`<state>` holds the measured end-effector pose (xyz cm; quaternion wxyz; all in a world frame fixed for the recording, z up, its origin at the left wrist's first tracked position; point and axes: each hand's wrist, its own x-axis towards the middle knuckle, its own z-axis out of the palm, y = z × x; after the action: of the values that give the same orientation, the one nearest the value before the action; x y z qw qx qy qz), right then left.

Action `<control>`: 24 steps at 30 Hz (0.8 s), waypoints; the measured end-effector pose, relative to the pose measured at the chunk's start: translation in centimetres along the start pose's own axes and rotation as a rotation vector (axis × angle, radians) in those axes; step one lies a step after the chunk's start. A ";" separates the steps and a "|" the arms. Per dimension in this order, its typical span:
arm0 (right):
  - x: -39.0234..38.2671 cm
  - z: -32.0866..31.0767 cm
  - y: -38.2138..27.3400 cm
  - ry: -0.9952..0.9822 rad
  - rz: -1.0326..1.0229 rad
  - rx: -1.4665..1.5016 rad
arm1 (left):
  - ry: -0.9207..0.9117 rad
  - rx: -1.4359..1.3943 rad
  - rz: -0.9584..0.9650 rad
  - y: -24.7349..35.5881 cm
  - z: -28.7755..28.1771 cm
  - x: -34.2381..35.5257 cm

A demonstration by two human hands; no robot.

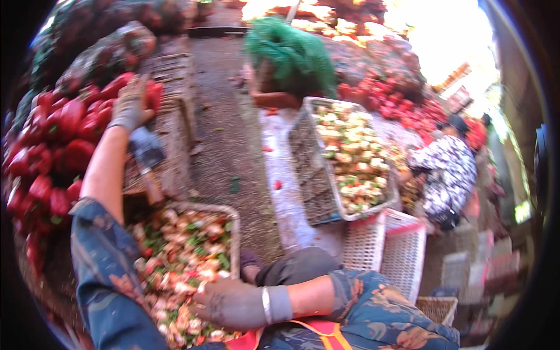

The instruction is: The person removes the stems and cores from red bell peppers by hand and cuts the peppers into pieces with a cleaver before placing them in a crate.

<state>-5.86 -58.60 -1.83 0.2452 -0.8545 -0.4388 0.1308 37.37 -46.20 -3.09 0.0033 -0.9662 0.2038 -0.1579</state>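
On the left, a heap of red bell peppers [73, 119] rises beside a wooden rack. My left hand [131, 104], in a greyish glove with bare-looking fingertips, reaches over the top of it. Its fingers are stretched out against a red pepper [154, 96] at the heap's edge, not wrapped round it. Close to my body, my right hand [236, 303] is gloved in grey and hovers over a crate [234, 233] full of pale pepper cores with green stems [186, 248]. The right fingers curl inward; what they hold, if anything, is hidden.
A second crate of cores [353, 154] stands right of centre on stacked white plastic baskets [402, 251]. Beyond it a person in a patterned top [446, 169] bends by more red peppers [402, 102]. Green netting [289, 52] lies at the back; filled mesh sacks [108, 55] are far left.
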 end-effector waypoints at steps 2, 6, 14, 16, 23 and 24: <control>-0.5 -0.2 0.2 0.106 -0.006 0.002 | -0.112 -0.061 -0.072 0.0 1.3 1.4; 0.2 0.4 1.0 0.035 0.080 0.014 | -0.104 -0.079 -0.025 0.5 3.7 3.8; 0.4 -0.4 1.3 -0.075 0.049 0.092 | 0.220 -0.311 -0.226 -2.7 6.2 1.0; 0.4 0.9 1.9 -0.052 0.087 0.097 | 0.279 -0.357 -0.193 -1.8 6.3 0.6; 0.4 0.1 1.8 -0.037 0.121 0.080 | 0.336 -0.382 -0.244 -3.2 2.4 -4.7; 0.3 -0.1 1.4 -0.008 0.162 0.082 | 0.299 -0.364 -0.259 -3.7 2.1 -4.9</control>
<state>-4.64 -59.05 -2.45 0.2668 -0.8760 -0.3635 0.1713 35.19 -41.00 -6.36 -0.2209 -0.9349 0.1016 -0.2586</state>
